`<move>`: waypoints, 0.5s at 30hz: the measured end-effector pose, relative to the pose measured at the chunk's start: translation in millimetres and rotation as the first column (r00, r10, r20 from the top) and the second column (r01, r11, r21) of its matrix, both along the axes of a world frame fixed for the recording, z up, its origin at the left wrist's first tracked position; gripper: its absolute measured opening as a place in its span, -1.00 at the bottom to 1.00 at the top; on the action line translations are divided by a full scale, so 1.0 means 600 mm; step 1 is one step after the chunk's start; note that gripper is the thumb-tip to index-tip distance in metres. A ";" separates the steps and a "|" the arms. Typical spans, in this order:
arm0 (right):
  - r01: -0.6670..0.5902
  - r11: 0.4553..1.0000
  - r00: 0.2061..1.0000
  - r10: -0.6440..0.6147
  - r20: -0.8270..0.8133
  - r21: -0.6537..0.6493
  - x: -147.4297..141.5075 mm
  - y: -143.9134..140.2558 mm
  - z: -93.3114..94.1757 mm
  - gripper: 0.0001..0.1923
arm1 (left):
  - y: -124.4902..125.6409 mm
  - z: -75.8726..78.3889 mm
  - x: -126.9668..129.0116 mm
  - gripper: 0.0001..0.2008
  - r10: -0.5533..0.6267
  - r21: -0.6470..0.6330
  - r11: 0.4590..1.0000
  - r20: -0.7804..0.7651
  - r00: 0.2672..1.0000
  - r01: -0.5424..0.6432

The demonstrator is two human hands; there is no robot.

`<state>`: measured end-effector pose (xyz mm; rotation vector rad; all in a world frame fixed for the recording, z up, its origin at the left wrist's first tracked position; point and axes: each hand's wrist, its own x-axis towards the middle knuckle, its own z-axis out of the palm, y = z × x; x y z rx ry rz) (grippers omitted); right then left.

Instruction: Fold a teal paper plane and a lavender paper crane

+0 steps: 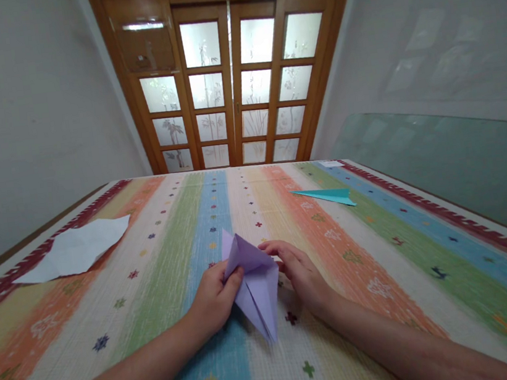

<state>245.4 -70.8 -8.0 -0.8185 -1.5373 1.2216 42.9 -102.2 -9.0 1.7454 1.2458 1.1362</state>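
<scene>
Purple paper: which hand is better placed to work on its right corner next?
Probably the right: the right hand is beside that corner of the purple paper, while the left hand is busy gripping the left edge.

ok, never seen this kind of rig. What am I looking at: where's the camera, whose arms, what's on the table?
There's no robot here: the two arms belong to a person working bare-handed. The single picture comes from a camera worn on that person's head, looking forward and down.

The left hand holds a purple folded paper, thumb on top. The right hand is at the paper's right edge; whether its fingertips touch is hard to tell.

Under them is a striped tablecloth. On it, a white sheet lies to the left and a teal folded paper to the right. Beyond the table are wood-framed doors with glass panes.
</scene>
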 end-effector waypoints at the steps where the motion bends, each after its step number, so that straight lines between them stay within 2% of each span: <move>1: -0.023 0.997 1.000 0.022 -0.020 -0.076 -0.001 0.003 -0.003 -0.69 | 0.001 -0.002 -0.001 -0.69 0.005 -0.019 1.000 0.021 1.000 -0.005; 3: -0.105 0.976 0.993 0.091 -0.078 -0.193 -0.004 0.007 -0.009 -0.71 | 0.003 -0.003 -0.001 -0.69 0.005 -0.041 0.999 0.062 0.998 -0.002; 5: -0.195 0.948 0.977 0.165 -0.135 -0.252 -0.008 0.006 -0.012 -0.67 | 0.004 -0.004 -0.001 -0.69 -0.003 -0.044 0.999 0.096 0.995 0.007; 9: -0.312 0.907 0.946 0.272 -0.175 -0.281 -0.015 -0.003 -0.012 -0.63 | 0.002 -0.002 0.001 -0.66 -0.007 -0.061 0.998 0.121 0.993 0.014; 15: -0.342 0.896 0.938 0.306 -0.165 -0.282 -0.022 -0.010 -0.009 -0.60 | -0.006 0.002 0.007 -0.60 -0.065 -0.009 0.998 0.080 0.995 0.066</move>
